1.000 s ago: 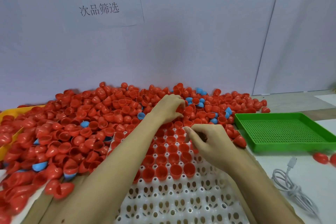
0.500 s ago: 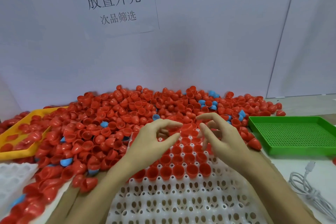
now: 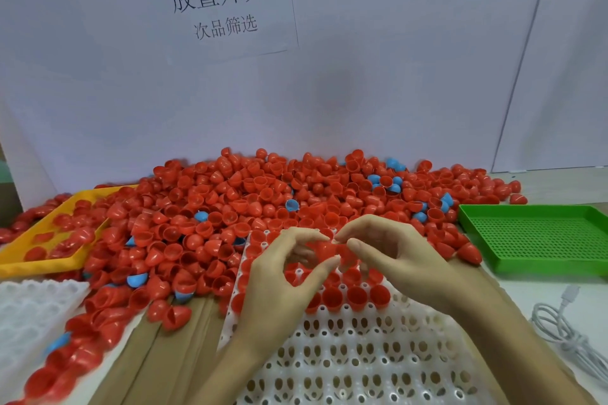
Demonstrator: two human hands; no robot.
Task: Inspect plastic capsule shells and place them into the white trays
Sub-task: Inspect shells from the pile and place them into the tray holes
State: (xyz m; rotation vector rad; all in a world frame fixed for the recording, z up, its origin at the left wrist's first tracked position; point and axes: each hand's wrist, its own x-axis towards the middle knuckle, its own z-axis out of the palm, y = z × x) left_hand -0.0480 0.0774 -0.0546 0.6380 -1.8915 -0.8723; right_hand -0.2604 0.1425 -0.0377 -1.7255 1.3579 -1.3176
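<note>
Both hands have drawn together above the white tray [image 3: 345, 368]: our left hand [image 3: 279, 276] and right hand [image 3: 398, 260] pinch one red shell [image 3: 324, 248] between curled fingertips, apparently inspecting it. Next, we judge, comes seating it in an empty pocket.

Two bare forearms reach fwd from bottom of view, hands meeting at centre. Left hand [image 3: 279, 276]: thumb & index curved toward each other, pinching. Right hand [image 3: 399, 260]: fingers curled, thumb & index tips meeting those of left hand. Both palms face inward.
</note>
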